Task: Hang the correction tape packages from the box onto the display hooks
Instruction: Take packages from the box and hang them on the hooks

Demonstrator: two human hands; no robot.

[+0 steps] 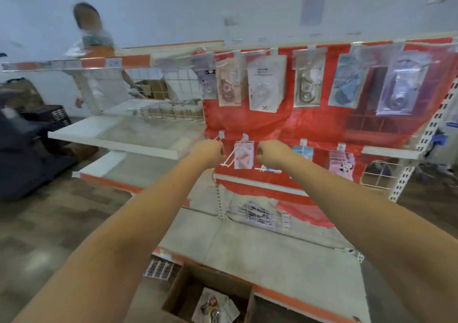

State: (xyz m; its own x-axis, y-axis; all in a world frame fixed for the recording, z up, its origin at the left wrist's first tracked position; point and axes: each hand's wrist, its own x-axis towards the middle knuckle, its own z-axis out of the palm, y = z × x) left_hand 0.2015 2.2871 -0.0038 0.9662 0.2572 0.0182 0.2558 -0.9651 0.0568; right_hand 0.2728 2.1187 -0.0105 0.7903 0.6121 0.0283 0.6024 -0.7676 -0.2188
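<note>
Both my arms reach out to the lower row of hooks on the red back panel. My left hand (209, 153) is curled against a white display hook (226, 159) and seems to grip it. My right hand (271, 154) is a fist just right of a pink correction tape package (244, 154), which hangs between my hands; I see nothing in this hand. More packages hang on the upper row (266, 85) and further right on the lower row (340, 160). The cardboard box (177, 291) stands on the floor below, with packages (214, 306) inside.
A white shelf (124, 139) juts out at the left, and a grey base shelf (272, 248) lies below the hooks. A wire basket (260, 215) holds loose items. Another person (94, 50) stands behind the left shelving. Dark bags (22, 149) lie at far left.
</note>
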